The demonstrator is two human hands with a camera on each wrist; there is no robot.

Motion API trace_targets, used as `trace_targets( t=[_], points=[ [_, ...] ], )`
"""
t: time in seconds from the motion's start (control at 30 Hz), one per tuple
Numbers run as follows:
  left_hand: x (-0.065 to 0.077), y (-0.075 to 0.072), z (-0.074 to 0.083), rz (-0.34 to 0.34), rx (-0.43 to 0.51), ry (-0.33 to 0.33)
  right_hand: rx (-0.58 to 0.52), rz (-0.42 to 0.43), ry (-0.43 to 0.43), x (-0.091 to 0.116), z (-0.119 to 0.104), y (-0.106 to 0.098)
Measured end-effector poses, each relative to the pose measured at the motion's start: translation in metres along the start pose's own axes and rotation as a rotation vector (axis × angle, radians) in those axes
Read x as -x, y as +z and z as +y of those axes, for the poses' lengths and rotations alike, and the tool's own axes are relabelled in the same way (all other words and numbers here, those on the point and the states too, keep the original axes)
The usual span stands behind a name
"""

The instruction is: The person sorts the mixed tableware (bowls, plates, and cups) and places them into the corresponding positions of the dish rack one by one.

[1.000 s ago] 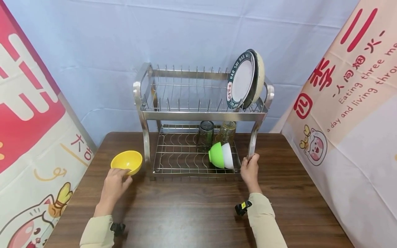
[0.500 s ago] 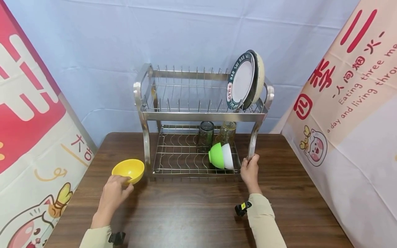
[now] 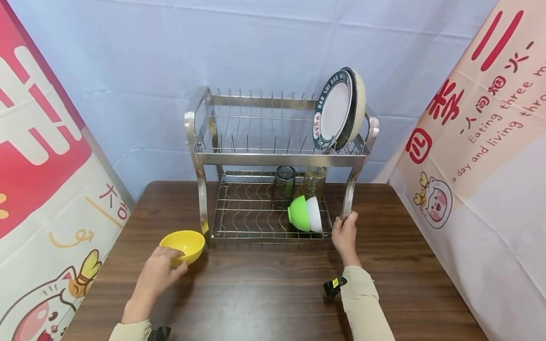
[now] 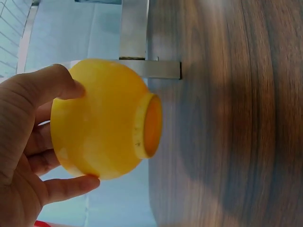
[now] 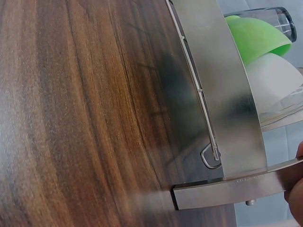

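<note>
A yellow bowl (image 3: 187, 242) is pinched at its near rim by my left hand (image 3: 157, 274), the thumb outside and fingers reaching over the edge. In the left wrist view the bowl's round foot (image 4: 150, 125) hangs clear of the table. It is just left of the front left leg of a two-tier metal dish rack (image 3: 277, 160). My right hand (image 3: 345, 238) grips the rack's front right leg low down. On the lower tier, a green bowl (image 3: 298, 214) and a white bowl (image 3: 314, 215) stand tilted on their sides, nested together.
Behind those bowls stand a dark glass (image 3: 284, 187) and an amber-tinted glass (image 3: 314, 182). A plate with a dark green rim (image 3: 334, 111) and a cream-coloured dish (image 3: 359, 104) lean upright at the upper tier's right end. The wooden table (image 3: 256, 293) stretches in front.
My left hand has brought the yellow bowl nearer to me and slightly right, towards the rack's left leg. The right hand keeps its grip on the rack.
</note>
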State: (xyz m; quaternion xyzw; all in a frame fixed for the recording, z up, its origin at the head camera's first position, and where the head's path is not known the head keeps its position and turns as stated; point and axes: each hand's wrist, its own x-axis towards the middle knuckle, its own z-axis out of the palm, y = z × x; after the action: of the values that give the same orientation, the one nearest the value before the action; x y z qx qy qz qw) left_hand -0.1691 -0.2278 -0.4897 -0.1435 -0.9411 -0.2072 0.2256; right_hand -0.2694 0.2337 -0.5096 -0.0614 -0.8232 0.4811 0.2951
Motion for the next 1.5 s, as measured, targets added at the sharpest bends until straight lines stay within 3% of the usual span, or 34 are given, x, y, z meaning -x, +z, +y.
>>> trace_targets(
  t=[0.2, 0.43, 0.63, 1.2, 1.5],
  points=[
    [-0.002, -0.001, 0.009, -0.073, 0.010, -0.010, -0.007, -0.017, 0.009, 0.000, -0.001, -0.002],
    [-0.007, -0.005, 0.019, -0.119, -0.010, 0.057, -0.014, -0.018, 0.000, 0.001, -0.003, -0.002],
    [-0.011, -0.006, 0.027, -0.135, -0.005, 0.073, -0.009, -0.001, -0.023, -0.001, -0.001, -0.002],
    [-0.016, -0.008, 0.048, -0.118, 0.078, 0.104, -0.011, 0.006, -0.009, 0.000, 0.000, -0.001],
    [-0.022, 0.000, 0.059, -0.051, 0.138, 0.221, -0.009, 0.008, 0.000, 0.001, -0.001, -0.001]
  ],
)
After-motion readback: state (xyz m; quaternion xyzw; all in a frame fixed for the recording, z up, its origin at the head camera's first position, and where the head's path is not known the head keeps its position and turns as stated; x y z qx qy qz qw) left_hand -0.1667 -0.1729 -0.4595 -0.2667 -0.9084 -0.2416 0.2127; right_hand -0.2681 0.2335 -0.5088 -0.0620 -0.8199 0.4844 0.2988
